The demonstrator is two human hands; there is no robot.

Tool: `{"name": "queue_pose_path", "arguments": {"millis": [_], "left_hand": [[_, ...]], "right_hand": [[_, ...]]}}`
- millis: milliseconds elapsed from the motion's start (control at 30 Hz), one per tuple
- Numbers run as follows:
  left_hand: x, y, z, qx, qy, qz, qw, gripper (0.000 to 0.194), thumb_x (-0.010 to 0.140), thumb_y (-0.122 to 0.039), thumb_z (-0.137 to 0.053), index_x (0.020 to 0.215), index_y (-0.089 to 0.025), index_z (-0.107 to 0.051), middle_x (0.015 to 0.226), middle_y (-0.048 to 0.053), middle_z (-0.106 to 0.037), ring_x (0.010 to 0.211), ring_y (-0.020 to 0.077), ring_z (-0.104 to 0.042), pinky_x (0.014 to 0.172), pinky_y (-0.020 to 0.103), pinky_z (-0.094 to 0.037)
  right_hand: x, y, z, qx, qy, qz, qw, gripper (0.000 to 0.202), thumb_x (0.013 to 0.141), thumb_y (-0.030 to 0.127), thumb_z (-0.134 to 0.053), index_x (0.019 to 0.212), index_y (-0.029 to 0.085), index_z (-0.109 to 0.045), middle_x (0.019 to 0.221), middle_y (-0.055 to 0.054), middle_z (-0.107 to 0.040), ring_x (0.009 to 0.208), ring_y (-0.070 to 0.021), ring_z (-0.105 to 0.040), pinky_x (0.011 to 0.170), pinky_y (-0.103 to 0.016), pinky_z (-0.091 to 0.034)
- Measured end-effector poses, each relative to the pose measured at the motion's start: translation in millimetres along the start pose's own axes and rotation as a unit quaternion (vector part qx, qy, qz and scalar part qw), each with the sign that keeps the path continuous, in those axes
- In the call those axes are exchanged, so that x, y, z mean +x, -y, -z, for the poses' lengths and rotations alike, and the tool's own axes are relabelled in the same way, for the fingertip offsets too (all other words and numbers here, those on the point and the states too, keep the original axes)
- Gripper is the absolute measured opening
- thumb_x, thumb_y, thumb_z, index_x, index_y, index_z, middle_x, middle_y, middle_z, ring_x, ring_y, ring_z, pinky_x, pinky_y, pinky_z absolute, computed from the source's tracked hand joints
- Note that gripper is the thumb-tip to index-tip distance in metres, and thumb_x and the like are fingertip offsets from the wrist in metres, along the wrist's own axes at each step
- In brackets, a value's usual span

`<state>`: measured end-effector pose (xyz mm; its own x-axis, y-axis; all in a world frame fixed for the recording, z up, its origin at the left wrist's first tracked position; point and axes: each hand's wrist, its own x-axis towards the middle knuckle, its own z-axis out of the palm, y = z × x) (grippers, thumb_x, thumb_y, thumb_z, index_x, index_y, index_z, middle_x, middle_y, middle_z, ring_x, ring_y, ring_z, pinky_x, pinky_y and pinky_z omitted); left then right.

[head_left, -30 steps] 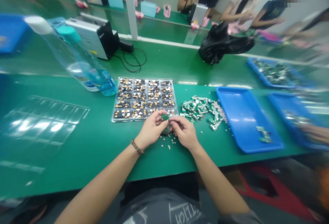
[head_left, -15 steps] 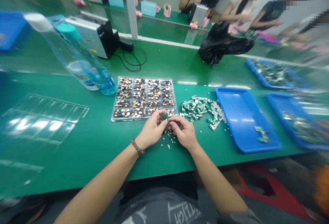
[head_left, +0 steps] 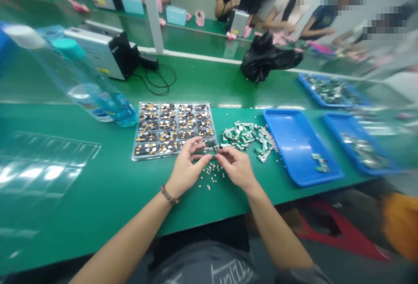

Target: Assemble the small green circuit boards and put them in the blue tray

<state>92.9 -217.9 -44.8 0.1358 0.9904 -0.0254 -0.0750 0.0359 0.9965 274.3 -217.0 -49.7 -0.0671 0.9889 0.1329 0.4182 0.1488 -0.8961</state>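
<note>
Between my two hands is a small green circuit board (head_left: 210, 144). My left hand (head_left: 189, 166) has its fingers closed on the board's left side. My right hand (head_left: 237, 166) pinches at the board's right side, where a small dark part shows. Just beyond my hands lies a clear compartment tray (head_left: 133, 155) filled with small black, orange and white parts. Small pale bits (head_left: 209, 179) are scattered on the green table under my fingers. To the right of my hands is a loose pile of green and silver boards (head_left: 240, 134).
A blue tray (head_left: 284, 129) holds a few boards; two more blue trays (head_left: 333, 123) hold boards farther right. Bottles (head_left: 94, 88), a grey-black device (head_left: 101, 49), a black bag (head_left: 261, 60) and an empty clear tray (head_left: 78, 168) stand around. People sit across.
The camera view has shifted, so the table objects sit farther left. My hands have moved slightly apart, and the board has tilted, with a dark part now showing at my right fingertips.
</note>
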Motion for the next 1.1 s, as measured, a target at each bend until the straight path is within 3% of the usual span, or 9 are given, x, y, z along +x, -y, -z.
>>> {"name": "queue_pose_path", "arguments": {"millis": [100,200,300,400,667,800,900,1000,1100], "left_hand": [[-3,-3,0.2,0.03,0.005,-0.021,0.999,0.044,0.084,-0.03,-0.065,0.124,-0.022,-0.047,0.119,0.009,-0.061,0.112,0.0211,-0.058,0.088,0.032,-0.051],[-6,-5,0.3,0.107,0.004,-0.059,0.992,0.033,0.087,-0.03,-0.06,0.118,-0.02,-0.054,0.106,0.007,-0.065,0.1,0.0188,-0.062,0.083,0.031,-0.052],[-8,-4,-0.9,0.169,0.02,-0.098,0.981,0.03,0.089,-0.028,-0.058,0.117,-0.021,-0.055,0.102,0.005,-0.066,0.094,0.0175,-0.063,0.081,0.031,-0.053],[-10,-3,-2.2,0.206,0.037,-0.125,0.97,0.029,0.088,-0.026,-0.058,0.117,-0.022,-0.056,0.101,0.004,-0.066,0.088,0.0166,-0.064,0.078,0.029,-0.053],[-8,-2,0.3,0.222,0.022,-0.141,0.964,0.027,0.088,-0.024,-0.057,0.116,-0.021,-0.058,0.1,0.003,-0.067,0.087,0.0144,-0.063,0.078,0.026,-0.052],[-8,-4,1.0,0.222,0.009,-0.138,0.965,0.026,0.088,-0.025,-0.057,0.113,-0.02,-0.059,0.099,0.003,-0.067,0.087,0.0139,-0.063,0.077,0.025,-0.052],[-7,-6,2.2,0.221,-0.016,-0.128,0.967,0.023,0.088,-0.026,-0.057,0.11,-0.02,-0.061,0.097,0.003,-0.067,0.086,0.0138,-0.064,0.075,0.024,-0.051],[-3,-5,4.6,0.201,-0.059,-0.106,0.972,0.02,0.088,-0.027,-0.058,0.106,-0.02,-0.062,0.094,0.003,-0.068,0.084,0.0137,-0.064,0.074,0.024,-0.052],[0,-1,6.8,0.176,-0.085,-0.08,0.977,0.02,0.088,-0.029,-0.059,0.106,-0.02,-0.062,0.092,0.003,-0.068,0.083,0.0139,-0.065,0.072,0.024,-0.052]], "right_hand": [[1,-21,81,-0.09,-0.157,-0.032,0.983,0.028,0.08,0.043,-0.065,0.093,0.019,-0.072,0.093,-0.007,-0.073,0.083,-0.0207,-0.067,0.076,-0.033,-0.052],[-19,-62,182,-0.237,-0.297,-0.116,0.918,0.036,0.074,0.047,-0.066,0.092,0.017,-0.074,0.093,-0.01,-0.073,0.082,-0.0236,-0.067,0.078,-0.035,-0.05],[-52,-101,257,-0.386,-0.321,-0.224,0.836,0.04,0.072,0.049,-0.063,0.09,0.016,-0.076,0.084,-0.012,-0.074,0.079,-0.0276,-0.066,0.073,-0.037,-0.047],[-68,-127,284,-0.43,-0.282,-0.289,0.808,0.039,0.07,0.047,-0.063,0.086,0.015,-0.077,0.081,-0.013,-0.074,0.077,-0.0286,-0.066,0.068,-0.035,-0.046],[-55,-151,285,-0.485,-0.235,-0.357,0.763,0.033,0.074,0.039,-0.063,0.09,0.014,-0.077,0.088,-0.017,-0.072,0.077,-0.0307,-0.065,0.065,-0.037,-0.043],[-52,-141,273,-0.526,-0.26,-0.273,0.763,0.03,0.078,0.034,-0.058,0.09,0.011,-0.075,0.088,-0.019,-0.071,0.082,-0.0305,-0.064,0.072,-0.039,-0.044],[-46,-107,214,-0.488,-0.268,-0.123,0.822,0.032,0.085,0.036,-0.053,0.094,0.013,-0.073,0.094,-0.015,-0.071,0.085,-0.0268,-0.064,0.08,-0.037,-0.047],[-36,-62,126,-0.366,-0.126,-0.007,0.922,0.028,0.09,0.039,-0.052,0.094,0.018,-0.071,0.094,-0.007,-0.072,0.082,-0.0196,-0.066,0.08,-0.03,-0.049],[-18,-29,57,-0.364,-0.014,0.042,0.93,0.026,0.094,0.033,-0.049,0.105,0.021,-0.069,0.101,-0.006,-0.072,0.091,-0.0187,-0.066,0.085,-0.028,-0.048]]}}
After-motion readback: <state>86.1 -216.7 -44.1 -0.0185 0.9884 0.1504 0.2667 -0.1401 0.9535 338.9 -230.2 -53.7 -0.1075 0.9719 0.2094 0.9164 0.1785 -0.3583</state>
